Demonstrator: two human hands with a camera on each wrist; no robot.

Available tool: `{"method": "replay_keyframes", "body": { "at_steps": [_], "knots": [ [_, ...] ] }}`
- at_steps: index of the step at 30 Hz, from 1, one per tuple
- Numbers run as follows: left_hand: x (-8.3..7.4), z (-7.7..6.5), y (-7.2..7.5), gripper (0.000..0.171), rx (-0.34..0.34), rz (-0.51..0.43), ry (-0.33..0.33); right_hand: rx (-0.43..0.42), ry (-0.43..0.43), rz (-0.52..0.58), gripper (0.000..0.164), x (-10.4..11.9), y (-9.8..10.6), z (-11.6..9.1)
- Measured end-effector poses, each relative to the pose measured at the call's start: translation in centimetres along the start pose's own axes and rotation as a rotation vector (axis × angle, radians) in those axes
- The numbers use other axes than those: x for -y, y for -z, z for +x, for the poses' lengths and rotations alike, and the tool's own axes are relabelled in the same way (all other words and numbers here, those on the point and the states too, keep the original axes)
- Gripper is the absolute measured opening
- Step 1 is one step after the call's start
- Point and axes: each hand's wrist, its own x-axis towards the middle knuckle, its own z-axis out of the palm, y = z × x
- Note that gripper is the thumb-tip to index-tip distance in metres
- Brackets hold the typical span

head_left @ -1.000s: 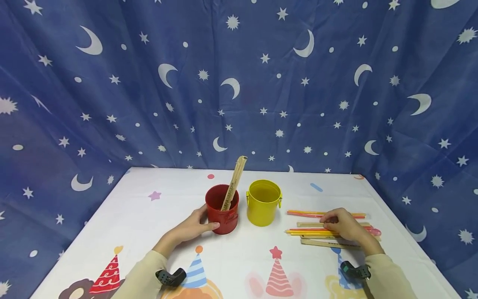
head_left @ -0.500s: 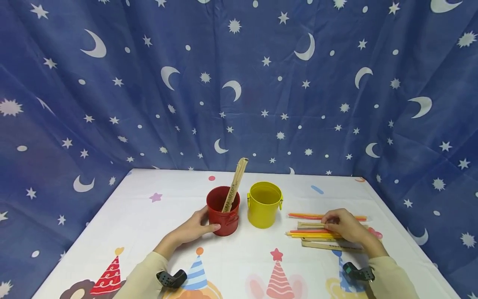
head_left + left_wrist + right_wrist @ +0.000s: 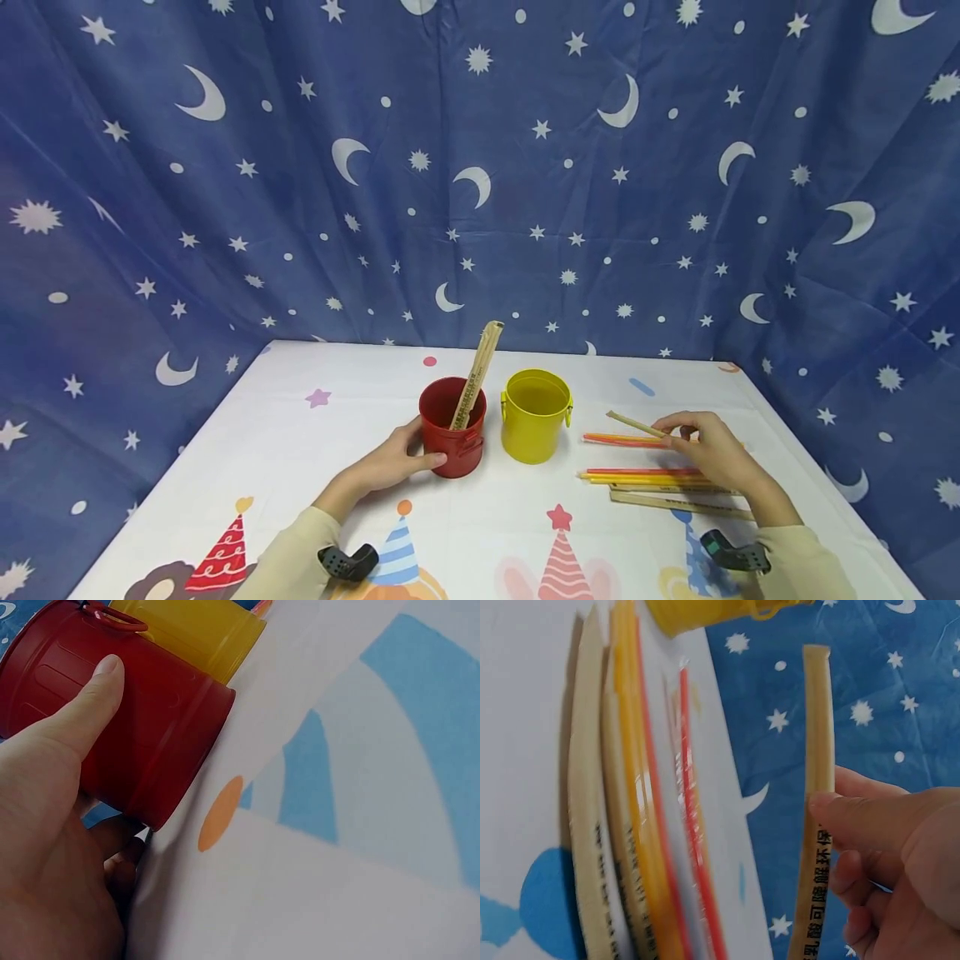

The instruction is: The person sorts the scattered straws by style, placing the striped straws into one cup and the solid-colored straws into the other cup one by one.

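Note:
My left hand (image 3: 390, 458) grips the red bucket (image 3: 452, 451), its thumb across the near wall in the left wrist view. Paper-wrapped straws (image 3: 476, 375) lean inside that bucket, their tops above the rim. Right beside it stands a yellow bucket (image 3: 534, 429). Over on the right, my right hand (image 3: 712, 450) pinches one paper-wrapped straw (image 3: 819, 742) between thumb and fingers, raised off the table with its end pointing left. Black printing shows on its wrapper. Under that hand lie orange and red straws (image 3: 637, 477) and more paper-wrapped straws (image 3: 667, 502).
Another red and orange pair of straws (image 3: 618, 440) lies farther back, partly behind the right hand. A white cloth with printed party hats covers the table (image 3: 360, 375). Blue star-patterned fabric (image 3: 480, 208) hangs behind the table.
My right hand has lifted a paper-wrapped straw from among the straws on the table, tilting it. The left hand stays on the red bucket. The head view has shifted slightly.

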Motion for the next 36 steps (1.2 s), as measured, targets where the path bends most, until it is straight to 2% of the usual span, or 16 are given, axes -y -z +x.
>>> {"method": "replay_keyframes", "body": {
  "at_steps": [10,17,23,31,36],
  "knots": [
    [0.1,0.0,0.3,0.084,-0.003,0.009,0.012,-0.168,0.056,0.008,0.02,2.2,0.7,0.2],
    [0.3,-0.3,0.3,0.084,-0.001,0.005,0.021,-0.311,0.124,0.09,0.019,3.0,0.6,0.1],
    [0.1,-0.6,0.1,0.085,-0.005,-0.003,0.035,-0.343,0.172,0.188,0.021,3.6,0.8,-0.2],
    [0.3,-0.1,0.1,0.085,0.003,-0.003,0.023,-0.391,0.171,0.312,0.02,4.8,1.7,-0.5],
    [0.2,0.1,0.0,0.085,0.008,-0.003,0.019,-0.402,0.182,0.508,0.021,5.6,2.1,-0.9]
  ]
}}
